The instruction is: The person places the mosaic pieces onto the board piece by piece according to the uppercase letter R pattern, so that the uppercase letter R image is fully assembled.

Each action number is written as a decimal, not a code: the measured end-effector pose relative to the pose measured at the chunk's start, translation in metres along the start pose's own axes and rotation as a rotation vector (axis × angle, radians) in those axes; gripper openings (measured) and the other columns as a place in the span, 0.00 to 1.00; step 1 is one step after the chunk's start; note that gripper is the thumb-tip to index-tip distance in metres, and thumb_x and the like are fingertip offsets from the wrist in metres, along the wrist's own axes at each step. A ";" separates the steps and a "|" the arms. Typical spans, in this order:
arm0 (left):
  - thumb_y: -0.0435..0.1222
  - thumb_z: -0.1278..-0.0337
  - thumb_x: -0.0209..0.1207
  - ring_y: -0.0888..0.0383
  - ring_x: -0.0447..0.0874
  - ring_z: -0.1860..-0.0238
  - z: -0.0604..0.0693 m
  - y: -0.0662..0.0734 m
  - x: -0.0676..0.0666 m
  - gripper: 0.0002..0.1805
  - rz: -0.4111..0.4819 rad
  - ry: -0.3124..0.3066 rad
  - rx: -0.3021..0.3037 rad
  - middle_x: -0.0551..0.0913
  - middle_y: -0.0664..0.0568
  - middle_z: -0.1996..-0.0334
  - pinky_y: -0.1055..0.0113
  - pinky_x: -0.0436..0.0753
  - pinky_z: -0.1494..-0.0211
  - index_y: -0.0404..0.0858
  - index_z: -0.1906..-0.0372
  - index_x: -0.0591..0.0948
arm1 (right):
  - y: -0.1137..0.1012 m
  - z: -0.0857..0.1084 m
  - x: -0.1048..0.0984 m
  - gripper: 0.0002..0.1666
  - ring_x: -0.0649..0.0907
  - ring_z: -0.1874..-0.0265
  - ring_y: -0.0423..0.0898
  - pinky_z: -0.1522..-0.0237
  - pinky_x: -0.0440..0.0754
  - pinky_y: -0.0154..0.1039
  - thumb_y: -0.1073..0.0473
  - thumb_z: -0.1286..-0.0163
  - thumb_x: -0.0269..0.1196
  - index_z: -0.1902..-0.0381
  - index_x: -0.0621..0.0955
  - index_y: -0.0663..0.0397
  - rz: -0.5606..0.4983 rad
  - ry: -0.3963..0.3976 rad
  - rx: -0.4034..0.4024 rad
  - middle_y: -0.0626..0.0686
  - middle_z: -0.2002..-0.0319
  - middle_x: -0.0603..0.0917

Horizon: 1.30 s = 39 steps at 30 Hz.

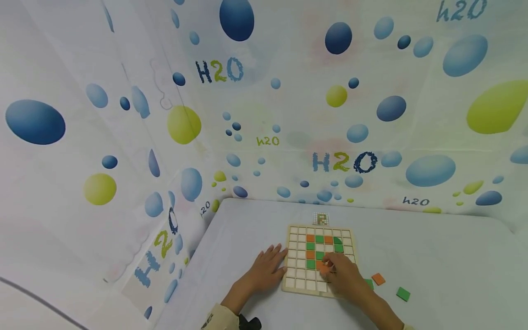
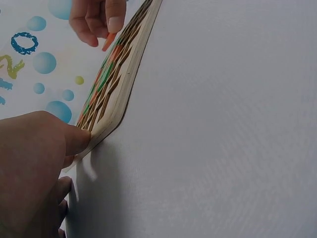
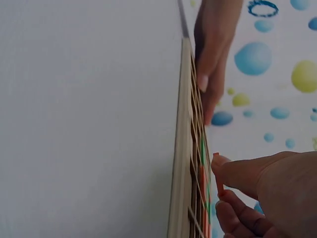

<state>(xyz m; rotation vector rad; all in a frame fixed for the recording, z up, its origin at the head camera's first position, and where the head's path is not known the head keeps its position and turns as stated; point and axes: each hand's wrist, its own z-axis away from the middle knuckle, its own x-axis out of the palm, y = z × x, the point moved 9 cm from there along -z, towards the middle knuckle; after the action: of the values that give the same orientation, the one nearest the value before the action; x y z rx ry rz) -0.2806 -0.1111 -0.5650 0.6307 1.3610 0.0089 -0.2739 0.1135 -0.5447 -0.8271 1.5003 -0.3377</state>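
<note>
A wooden grid board (image 1: 294, 270) lies on the white table, with orange and green square tiles in several of its cells. One green tile (image 1: 338, 240) at the upper right has a rounded corner. My right hand (image 1: 346, 277) is over the lower right of the board and pinches an orange tile (image 3: 219, 181) between thumb and fingertips, tilted on edge just above the grid. It covers some cells in the head view. With fingers extended, my left hand (image 1: 264, 271) rests at the board's left edge, its thumb (image 2: 77, 139) touching the frame.
Right of the board lie a loose orange tile (image 1: 378, 278), a green tile (image 1: 403, 294) and another green tile (image 1: 369, 284) partly behind the right hand. A small patterned card (image 1: 321, 218) sits beyond the board. Printed sheeting (image 1: 288, 105) hangs behind the table.
</note>
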 end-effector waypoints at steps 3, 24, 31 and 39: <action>0.50 0.18 0.47 0.40 0.54 0.16 0.000 0.000 0.000 0.33 0.000 0.005 0.004 0.59 0.44 0.16 0.36 0.55 0.18 0.44 0.17 0.63 | -0.015 0.001 0.011 0.10 0.79 0.60 0.38 0.57 0.82 0.39 0.59 0.33 0.75 0.61 0.83 0.41 0.032 0.007 -0.078 0.39 0.61 0.80; 0.50 0.18 0.49 0.40 0.55 0.16 0.002 0.001 -0.001 0.33 0.004 0.008 0.014 0.60 0.43 0.17 0.35 0.56 0.18 0.44 0.17 0.63 | -0.044 0.006 0.025 0.09 0.82 0.60 0.40 0.62 0.73 0.38 0.55 0.35 0.77 0.63 0.85 0.39 0.209 0.019 -0.227 0.38 0.61 0.83; 0.50 0.18 0.48 0.40 0.54 0.16 0.002 0.001 -0.002 0.33 -0.004 0.017 0.018 0.59 0.44 0.16 0.35 0.56 0.18 0.45 0.17 0.63 | -0.048 0.004 0.024 0.09 0.79 0.64 0.38 0.66 0.66 0.34 0.58 0.36 0.77 0.64 0.86 0.42 0.218 0.028 -0.225 0.39 0.63 0.82; 0.50 0.19 0.49 0.40 0.55 0.16 0.002 0.000 -0.002 0.33 -0.010 0.023 0.020 0.60 0.44 0.17 0.35 0.57 0.18 0.45 0.17 0.63 | -0.047 0.004 0.024 0.08 0.79 0.62 0.39 0.63 0.68 0.37 0.57 0.36 0.77 0.63 0.87 0.42 0.224 0.029 -0.226 0.40 0.62 0.81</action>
<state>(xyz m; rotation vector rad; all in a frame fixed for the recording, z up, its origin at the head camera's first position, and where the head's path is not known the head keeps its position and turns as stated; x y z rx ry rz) -0.2794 -0.1127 -0.5636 0.6428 1.3882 -0.0056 -0.2542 0.0660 -0.5325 -0.8232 1.6605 -0.0138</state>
